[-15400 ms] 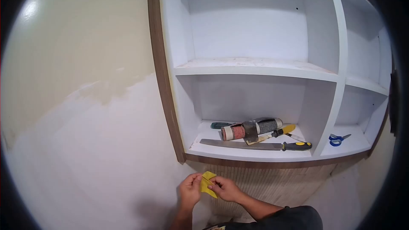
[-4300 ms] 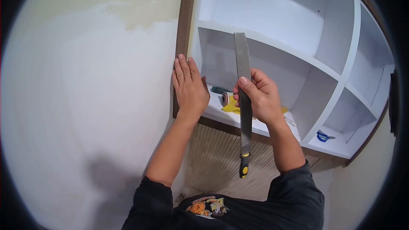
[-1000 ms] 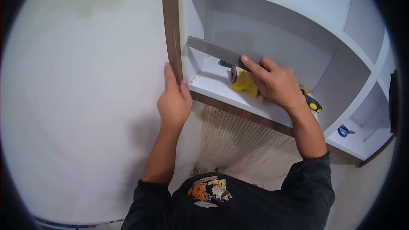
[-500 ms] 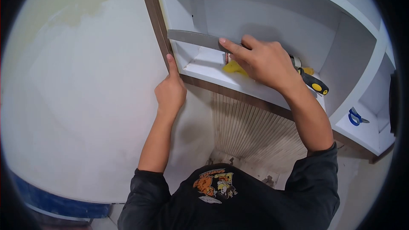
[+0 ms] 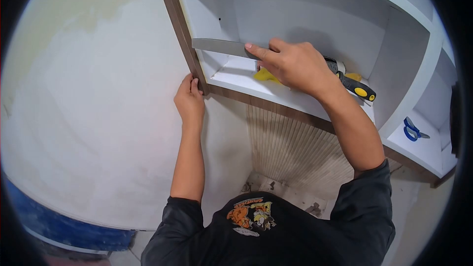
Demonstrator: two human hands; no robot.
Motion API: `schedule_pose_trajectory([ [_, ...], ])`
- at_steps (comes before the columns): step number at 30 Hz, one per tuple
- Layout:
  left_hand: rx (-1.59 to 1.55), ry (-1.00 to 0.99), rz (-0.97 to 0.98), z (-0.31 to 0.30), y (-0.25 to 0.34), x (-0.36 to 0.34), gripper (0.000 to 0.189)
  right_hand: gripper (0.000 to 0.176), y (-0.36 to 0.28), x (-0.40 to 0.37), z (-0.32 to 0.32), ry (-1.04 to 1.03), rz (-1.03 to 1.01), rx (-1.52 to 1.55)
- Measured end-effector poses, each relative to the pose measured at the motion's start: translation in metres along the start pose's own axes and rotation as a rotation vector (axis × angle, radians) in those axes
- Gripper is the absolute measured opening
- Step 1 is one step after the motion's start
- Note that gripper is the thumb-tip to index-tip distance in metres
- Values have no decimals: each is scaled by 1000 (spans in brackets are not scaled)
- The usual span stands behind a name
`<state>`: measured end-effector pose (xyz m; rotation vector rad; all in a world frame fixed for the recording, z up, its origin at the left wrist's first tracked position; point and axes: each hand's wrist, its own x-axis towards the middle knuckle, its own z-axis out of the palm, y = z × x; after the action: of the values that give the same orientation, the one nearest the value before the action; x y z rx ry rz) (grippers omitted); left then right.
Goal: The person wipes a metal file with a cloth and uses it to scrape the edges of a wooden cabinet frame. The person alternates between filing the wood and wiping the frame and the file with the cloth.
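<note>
My right hand [image 5: 299, 67] is closed round a long flat grey file [image 5: 219, 46], its index finger stretched along the blade. The file's far end rests at the brown edge strip [image 5: 178, 24] on the left side of a white shelf unit [image 5: 315, 101]; its grip is hidden in my palm. My left hand [image 5: 190, 102] grips the lower corner of that strip, fingers curled round it. Behind and below my right hand, a yellow object [image 5: 266, 75], partly covered, lies on the shelf. A black-and-yellow tool handle [image 5: 358, 88] lies just right of my wrist.
Blue-handled scissors [image 5: 413, 130] lie in the small compartment at the right. A pale wall [image 5: 93, 128] with a patchy finish fills the left side. Below the shelf is a ribbed panel [image 5: 295, 140]. A blue band [image 5: 64, 216] runs along the bottom left.
My left hand has moved down the brown strip to its lower corner, its pointing finger now curled round it. My right hand and the file have shifted slightly left.
</note>
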<state>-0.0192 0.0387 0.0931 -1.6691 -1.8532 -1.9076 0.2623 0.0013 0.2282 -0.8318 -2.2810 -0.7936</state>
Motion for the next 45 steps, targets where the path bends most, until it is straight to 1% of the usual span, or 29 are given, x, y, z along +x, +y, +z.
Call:
schedule_pose_trajectory([
  [2,206,11,153,5,1,-12,52,39,-2,-1,2,13,-3,5],
  [5,518,-275,37,12,10,-28,73,46,-1,-2,8,58,-47,7],
  [6,525,-326,35,12,9,-28,82,45,0,-2,9,47,-51,1],
  [9,540,-349,67,11,3,-35,82,43,-2,-3,10,-3,-62,-12],
  [12,579,-378,115,15,-8,-44,79,41,-5,-2,11,-55,-74,-17],
  [14,490,-245,269,20,-29,-50,73,41,-6,-2,9,-72,-80,-23],
  [15,443,-175,344,19,-30,-51,70,41,-5,-2,9,-83,-87,-21],
  [18,96,52,301,15,-29,-41,48,40,-4,1,8,-109,-104,-15],
  [21,51,-37,50,14,-29,-25,33,40,0,5,7,-144,-127,-9],
  [24,-160,-41,-153,16,-25,-24,27,41,2,12,4,-177,-147,-21],
  [27,-274,18,-131,18,-32,-32,24,40,1,12,-2,-209,-139,-35],
  [30,-283,23,-104,18,-39,-34,21,37,0,13,-5,-256,-119,-58],
  [33,-161,-33,-59,17,-44,-32,19,38,2,13,-4,-258,-117,-32],
  [38,-236,-37,-142,17,-38,-32,19,38,6,10,5,-222,-181,29],
  [42,-257,-71,-247,6,-27,-29,19,40,3,13,3,-265,-161,5],
  [45,-38,17,31,-1,-11,-21,20,45,4,14,3,-268,-153,-11],
])
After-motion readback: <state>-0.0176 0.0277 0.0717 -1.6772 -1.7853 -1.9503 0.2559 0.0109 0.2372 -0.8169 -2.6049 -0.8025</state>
